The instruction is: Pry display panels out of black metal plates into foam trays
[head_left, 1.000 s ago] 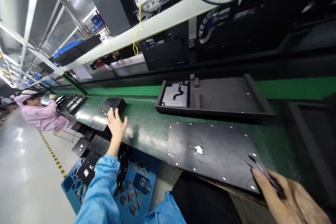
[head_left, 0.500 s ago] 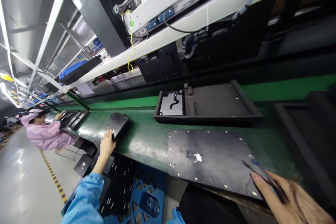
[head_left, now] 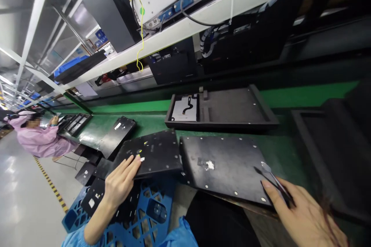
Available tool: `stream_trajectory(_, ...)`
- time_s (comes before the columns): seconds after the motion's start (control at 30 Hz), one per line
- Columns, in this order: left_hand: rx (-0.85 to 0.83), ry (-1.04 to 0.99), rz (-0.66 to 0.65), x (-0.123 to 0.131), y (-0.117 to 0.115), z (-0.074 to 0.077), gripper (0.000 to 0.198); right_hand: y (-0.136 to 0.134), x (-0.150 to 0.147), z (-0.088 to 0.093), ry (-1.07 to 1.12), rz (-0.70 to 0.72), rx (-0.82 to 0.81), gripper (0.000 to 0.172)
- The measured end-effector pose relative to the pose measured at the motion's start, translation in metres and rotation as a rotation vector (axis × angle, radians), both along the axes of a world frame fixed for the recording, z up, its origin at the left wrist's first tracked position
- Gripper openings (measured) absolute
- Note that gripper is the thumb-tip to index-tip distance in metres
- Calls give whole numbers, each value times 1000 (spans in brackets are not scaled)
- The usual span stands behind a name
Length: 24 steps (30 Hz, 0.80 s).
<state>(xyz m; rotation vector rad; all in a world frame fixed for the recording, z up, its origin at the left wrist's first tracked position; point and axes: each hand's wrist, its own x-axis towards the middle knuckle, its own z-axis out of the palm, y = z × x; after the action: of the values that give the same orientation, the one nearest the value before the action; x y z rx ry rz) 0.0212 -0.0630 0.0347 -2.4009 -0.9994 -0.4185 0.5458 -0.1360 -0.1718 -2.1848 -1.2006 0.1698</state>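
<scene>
My left hand (head_left: 123,181) lies over the near edge of a black plate (head_left: 162,150), fingers together on its top and thumb hidden underneath. This plate has small yellow and white marks, and its right side meets or nearly meets a second dark plate (head_left: 223,162) with light dots along its edges and a white patch. At that second plate's right end, my right hand (head_left: 307,210) is closed around a slim tool (head_left: 278,185) with a rounded metal tip. The hand's thumb rests at the plate's edge.
Behind the plates sits a black foam tray (head_left: 237,123) holding a silver flat part (head_left: 185,109). Another dark plate (head_left: 116,135) lies further left on the green bench. Below is a blue plastic pallet (head_left: 145,216). A person in pink (head_left: 43,139) sits at far left.
My left hand has brought a black plate rightward and nearer, up beside the second plate; another plate shows where it was. My right hand still holds the tool. The view has shifted somewhat.
</scene>
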Motion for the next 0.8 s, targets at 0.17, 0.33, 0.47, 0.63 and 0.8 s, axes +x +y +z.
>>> stream_trajectory(0.17,-7,-227,-257,109,-7,-24,71,-6,-3,35,431,-61,-37,66)
stream_trajectory(0.33,-41,-203,-305,182,-1,-51,46,-21,-7,44,671,-111,139,68)
stream_trajectory(0.47,-82,-81,-278,212,0,-62,39,-27,-14,50,659,-198,251,69)
stream_trajectory(0.63,-128,-1,-308,231,4,-70,43,-25,-22,55,580,-301,378,61)
stream_trajectory(0.8,-388,-129,-277,245,18,-74,61,-47,-34,47,647,-439,655,56)
